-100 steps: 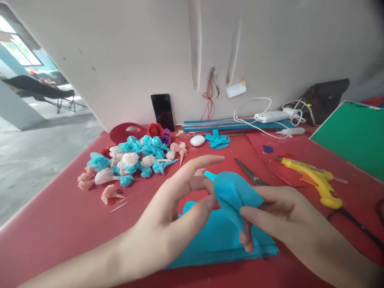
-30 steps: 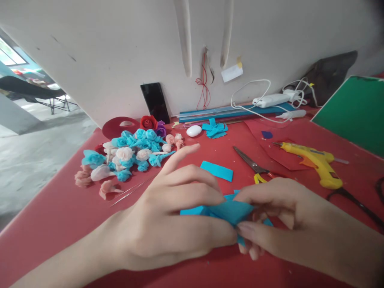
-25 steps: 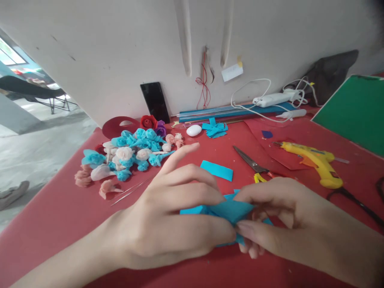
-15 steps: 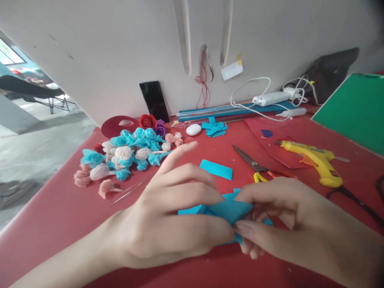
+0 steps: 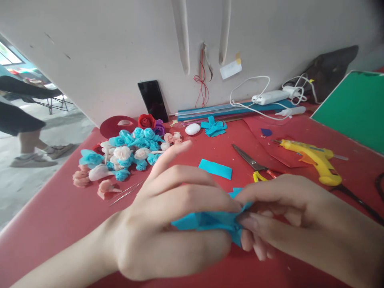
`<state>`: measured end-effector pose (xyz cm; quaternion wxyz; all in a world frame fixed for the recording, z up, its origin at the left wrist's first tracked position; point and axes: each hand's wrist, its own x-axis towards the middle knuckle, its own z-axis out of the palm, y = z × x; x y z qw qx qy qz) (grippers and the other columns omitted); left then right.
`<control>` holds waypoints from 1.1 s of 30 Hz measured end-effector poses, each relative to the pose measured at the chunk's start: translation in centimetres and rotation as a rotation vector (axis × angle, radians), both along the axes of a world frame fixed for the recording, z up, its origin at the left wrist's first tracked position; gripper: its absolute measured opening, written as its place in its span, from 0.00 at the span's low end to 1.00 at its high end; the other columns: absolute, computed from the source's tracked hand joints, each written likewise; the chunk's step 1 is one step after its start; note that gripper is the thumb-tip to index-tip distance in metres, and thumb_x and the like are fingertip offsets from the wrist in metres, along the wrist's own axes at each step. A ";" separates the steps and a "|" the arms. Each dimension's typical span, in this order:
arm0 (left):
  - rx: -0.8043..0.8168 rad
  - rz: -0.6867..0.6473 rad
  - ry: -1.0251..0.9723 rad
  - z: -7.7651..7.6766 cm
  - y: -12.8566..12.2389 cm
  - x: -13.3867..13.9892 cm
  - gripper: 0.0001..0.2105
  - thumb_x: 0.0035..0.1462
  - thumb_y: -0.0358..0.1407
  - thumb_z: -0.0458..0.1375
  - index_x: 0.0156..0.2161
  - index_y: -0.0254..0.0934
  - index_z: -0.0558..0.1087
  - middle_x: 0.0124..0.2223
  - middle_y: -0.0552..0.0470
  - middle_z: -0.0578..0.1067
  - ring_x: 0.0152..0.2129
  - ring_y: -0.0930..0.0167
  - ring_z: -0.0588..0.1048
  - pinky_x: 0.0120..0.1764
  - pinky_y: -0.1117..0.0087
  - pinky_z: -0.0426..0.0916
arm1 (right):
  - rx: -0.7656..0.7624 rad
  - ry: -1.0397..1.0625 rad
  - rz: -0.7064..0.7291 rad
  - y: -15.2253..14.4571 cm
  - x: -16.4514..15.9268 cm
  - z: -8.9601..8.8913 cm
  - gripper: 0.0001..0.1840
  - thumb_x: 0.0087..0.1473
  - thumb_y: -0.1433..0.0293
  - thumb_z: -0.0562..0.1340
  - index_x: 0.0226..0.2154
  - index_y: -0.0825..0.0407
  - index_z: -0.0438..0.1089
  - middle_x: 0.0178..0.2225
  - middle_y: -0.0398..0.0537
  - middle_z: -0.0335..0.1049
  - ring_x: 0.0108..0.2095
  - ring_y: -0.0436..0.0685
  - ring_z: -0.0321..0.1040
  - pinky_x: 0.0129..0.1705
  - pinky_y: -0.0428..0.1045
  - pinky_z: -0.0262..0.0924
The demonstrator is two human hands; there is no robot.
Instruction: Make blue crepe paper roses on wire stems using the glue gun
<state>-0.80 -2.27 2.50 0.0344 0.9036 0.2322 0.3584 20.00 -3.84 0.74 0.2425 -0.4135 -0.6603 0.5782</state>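
A piece of bright blue crepe paper, folded and creased, is between my two hands above the red table. My right hand pinches its right end between thumb and fingers. My left hand is curled round the left part, index fingertip against the paper close to my right thumb, with one finger sticking up. The left thumb lies lower, a little apart from the index finger. Part of the paper is hidden behind the fingers. Just beyond my hands lies a flat blue paper strip.
Scissors and a yellow glue gun lie to the right. Many paper flowers are heaped at left, near thin wires. A phone leans on the wall; blue scraps lie behind. A person's legs show at far left.
My left thumb has dropped away from the right thumb, and the left index finger has slid right along the paper, exposing its creased middle. A person's legs have come into view at far left.
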 end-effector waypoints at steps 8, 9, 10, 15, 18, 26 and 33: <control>0.005 0.025 -0.033 -0.4 0.5 0.0 0.15 0.54 0.34 0.60 0.46 0.39 0.64 0.42 0.58 0.74 0.42 0.80 0.70 0.61 0.74 0.54 | -0.049 -0.019 -0.041 0.0 -0.4 0.9 0.09 0.55 0.63 0.59 0.29 0.49 0.71 0.23 0.39 0.69 0.24 0.45 0.65 0.26 0.40 0.61; 0.015 0.027 -0.029 -0.4 0.5 -0.1 0.14 0.54 0.35 0.59 0.46 0.39 0.65 0.42 0.58 0.73 0.42 0.80 0.70 0.61 0.73 0.53 | -0.048 -0.026 -0.026 0.0 -0.4 0.8 0.08 0.54 0.63 0.59 0.29 0.49 0.70 0.23 0.40 0.69 0.23 0.46 0.65 0.25 0.40 0.61; 0.029 0.028 -0.022 -0.3 0.6 -0.1 0.13 0.54 0.35 0.59 0.45 0.39 0.65 0.41 0.58 0.73 0.41 0.79 0.70 0.62 0.71 0.53 | -0.044 -0.039 -0.014 0.0 -0.4 0.7 0.08 0.53 0.64 0.59 0.28 0.50 0.70 0.22 0.40 0.68 0.23 0.46 0.64 0.24 0.41 0.60; 0.138 -0.021 -0.049 0.0 0.6 0.4 0.11 0.48 0.29 0.62 0.36 0.44 0.69 0.37 0.59 0.71 0.34 0.77 0.71 0.59 0.67 0.60 | -0.079 -0.007 -0.003 -0.1 -0.4 0.2 0.08 0.51 0.62 0.61 0.29 0.49 0.70 0.22 0.40 0.65 0.22 0.46 0.61 0.23 0.41 0.57; 0.162 -0.032 -0.060 0.3 0.7 0.6 0.12 0.46 0.25 0.62 0.34 0.46 0.70 0.37 0.61 0.71 0.34 0.78 0.70 0.59 0.70 0.60 | -0.122 0.010 -0.008 0.1 -0.5 0.2 0.06 0.51 0.64 0.60 0.29 0.49 0.70 0.22 0.39 0.64 0.21 0.45 0.60 0.22 0.40 0.56; 0.187 -0.128 0.013 0.2 1.2 -0.4 0.08 0.50 0.28 0.63 0.34 0.45 0.73 0.41 0.61 0.73 0.39 0.77 0.70 0.61 0.62 0.58 | -0.151 0.081 0.002 0.2 -0.7 0.1 0.03 0.51 0.69 0.61 0.28 0.51 0.69 0.20 0.38 0.62 0.20 0.43 0.59 0.22 0.38 0.55; 0.175 -0.165 0.107 0.2 1.5 -0.9 0.07 0.54 0.30 0.61 0.38 0.43 0.74 0.44 0.58 0.73 0.45 0.75 0.68 0.56 0.67 0.62 | -0.245 0.021 0.013 0.3 -0.8 0.6 0.03 0.51 0.70 0.62 0.27 0.52 0.69 0.22 0.38 0.64 0.22 0.42 0.60 0.24 0.38 0.57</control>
